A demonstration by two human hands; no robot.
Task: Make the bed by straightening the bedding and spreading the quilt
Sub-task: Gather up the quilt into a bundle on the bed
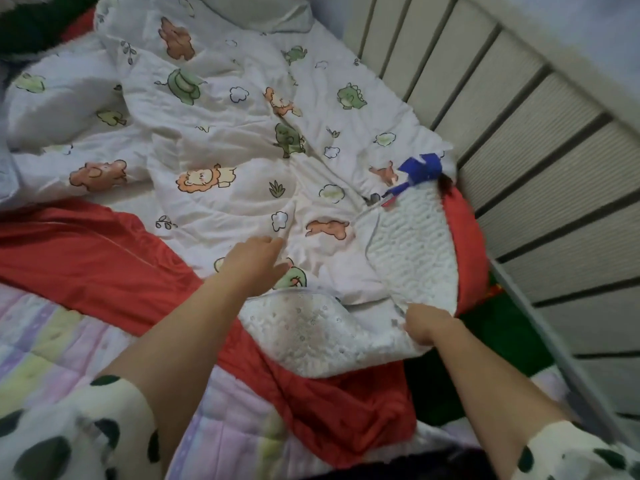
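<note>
Quilt [221, 140], white with printed cartoon animals, lies bunched and creased across the middle of the bed. It is nowhere near flat, and one side is heaped up towards the far left. Its near corner is folded back on itself, so the puckered white underside [415, 244] faces up in two flaps. Right hand [427, 325] is at the edge of the nearer flap, fingers curled tight round the hem. This looks like a grip taken to draw the corner back out and down, since that flap must be turned over before the quilt can spread. Left hand [254, 263] reaches forward onto the printed side, palm down, fingers nearly straight and a little apart, holding nothing. It seems to rest on the cloth (actual contact cannot be confirmed), most likely to pin or smooth the fabric while the other hand pulls. Red cover [79, 251] runs beneath the quilt, itself rumpled, over a pastel striped pad [48, 337]. Pillow [263, 12] sits at the far end. Slatted rail [519, 140] closes the right side, and a blue scrap [422, 168] lies on the quilt just beside it. Spreading is judged barely begun.
</note>
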